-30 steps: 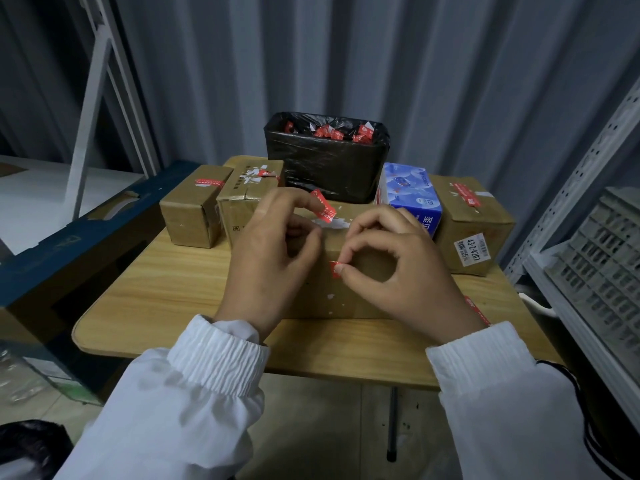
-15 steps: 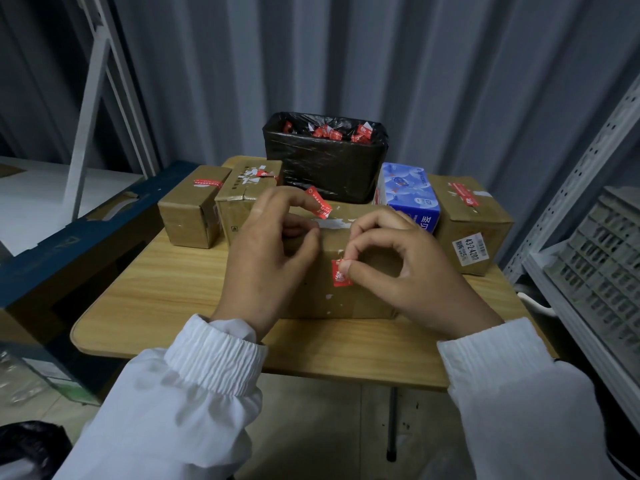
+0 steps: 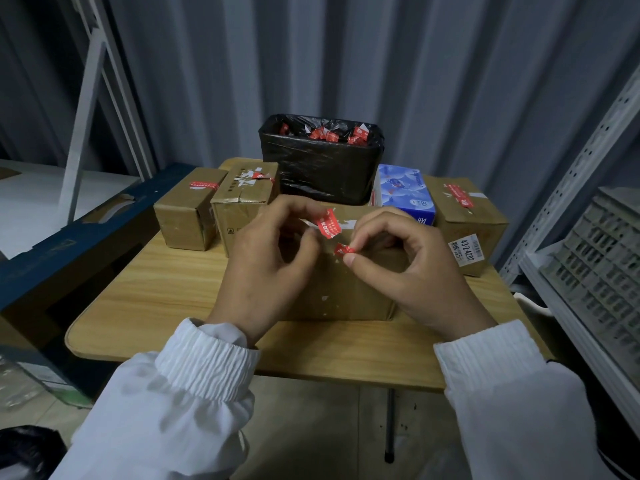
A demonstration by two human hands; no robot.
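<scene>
Fingers (image 3: 370, 227) of the right hand (image 3: 415, 271) are curled in, with thumb and forefinger pressed together on a small red scrap of tape (image 3: 343, 250), held just in front of the upper edge of the middle cardboard box (image 3: 346, 289). Those of the left hand (image 3: 266, 268) are also bent, and thumb and forefinger tip pinch a longer red tape strip (image 3: 329, 227) that stands up from the box top beside torn white residue; whether its far end is stuck down cannot be made out. White print runs along the strip but is too small to read. This box sits at the near middle of the wooden surface (image 3: 145, 289), partly covered by both hands. A label on the right-hand box (image 3: 465, 252) reads "43-2-4202" over a barcode. Writing on the blue tissue pack (image 3: 405, 192) is unclear. Red scraps lie in the black-lined bin (image 3: 322, 168) behind, and two taped boxes (image 3: 187, 216) stand at the left.
</scene>
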